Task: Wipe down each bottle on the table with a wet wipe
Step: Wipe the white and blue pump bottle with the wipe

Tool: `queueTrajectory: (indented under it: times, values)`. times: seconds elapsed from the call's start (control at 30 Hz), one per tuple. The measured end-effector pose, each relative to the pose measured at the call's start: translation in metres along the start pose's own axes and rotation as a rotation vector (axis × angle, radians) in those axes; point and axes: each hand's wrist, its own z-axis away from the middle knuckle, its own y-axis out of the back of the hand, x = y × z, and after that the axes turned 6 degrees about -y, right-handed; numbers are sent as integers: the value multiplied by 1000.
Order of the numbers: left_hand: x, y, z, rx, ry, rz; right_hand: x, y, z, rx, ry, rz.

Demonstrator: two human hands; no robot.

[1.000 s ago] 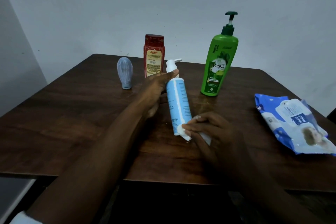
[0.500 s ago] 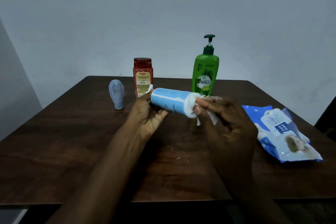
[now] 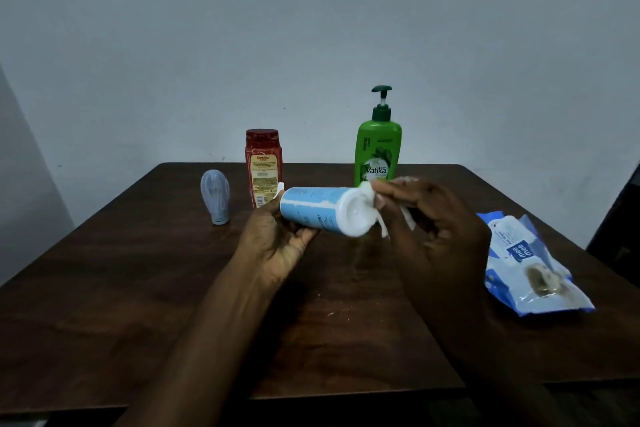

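Since 1 s ago blue bottle (image 3: 318,206) lifted off table (image 3: 138,288), base facing me, mid-table. My L hand (image 3: 277,243) grips pump end; R hand (image 3: 436,229) pinches wet wipe (image 3: 382,230) on base. Rotate w/ L, keep wipe flat.

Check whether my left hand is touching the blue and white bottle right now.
Touching. The head view shows the left hand gripping the blue and white bottle, fingers curled beneath it.

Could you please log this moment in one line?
left hand holds blue bottle sideways | right hand presses wipe on base | red bottle, green bottle upright
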Motion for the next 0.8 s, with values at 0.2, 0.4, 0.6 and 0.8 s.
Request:
queueTrajectory:
  times: [0.2,0.4,0.6,0.8]
  values:
    - [0,6,-4,4,-7,15,-9,-10,5,-114,184,27]
    - [8,9,0,4,-31,35,16,5,29,-160,155,98]
    - [2,2,4,-24,-72,-18,12,-1,-3,-123,-31,-46]
    - [9,7,4,-92,-172,-159,13,1,11,-288,78,15]
